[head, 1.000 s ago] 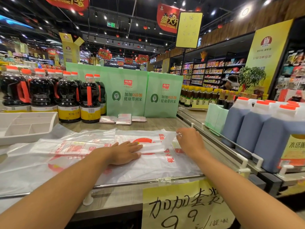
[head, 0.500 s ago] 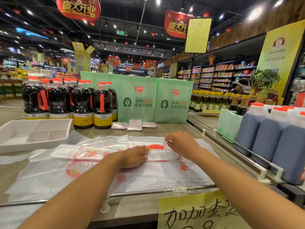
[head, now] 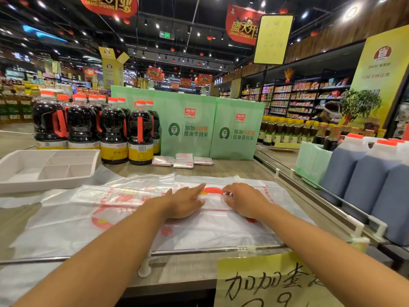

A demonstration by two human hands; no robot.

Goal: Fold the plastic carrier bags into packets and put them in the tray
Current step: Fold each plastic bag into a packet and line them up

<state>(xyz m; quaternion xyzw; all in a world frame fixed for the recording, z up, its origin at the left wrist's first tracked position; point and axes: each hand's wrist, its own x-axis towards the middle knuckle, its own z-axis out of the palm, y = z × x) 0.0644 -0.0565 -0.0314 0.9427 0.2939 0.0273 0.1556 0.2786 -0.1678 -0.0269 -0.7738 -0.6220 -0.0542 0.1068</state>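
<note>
— Where are the hands?

— Both are down on the plastic in the middle of the surface. The left hand lies flat, fingers straight and together, pressing on the folded bag. The right hand is just beside it, fingers curled, their tips nipping the bag's right end.

— And the bag itself?

— It is a long narrow strip, clear with red print, running from under the hands out toward the left edge. It rests on top of a spread bag of the same kind, which lies wide and flat and reaches nearly to the metal rail along the near edge.

— The tray?

— The white tray, split into compartments, sits by the left edge, well apart from both hands. More loose plastic trails under its near side.

— Any packets done?

— Three small folded packets lie in a row near the far edge, on the surface itself, just in front of two green paper bags that stand upright there.

— What else is around?

— Dark sauce bottles with orange caps stand at the far left corner, behind the tray. Grey-blue jugs line the right side beyond a rail. A yellow handwritten sign hangs off the near edge, at the right.
</note>
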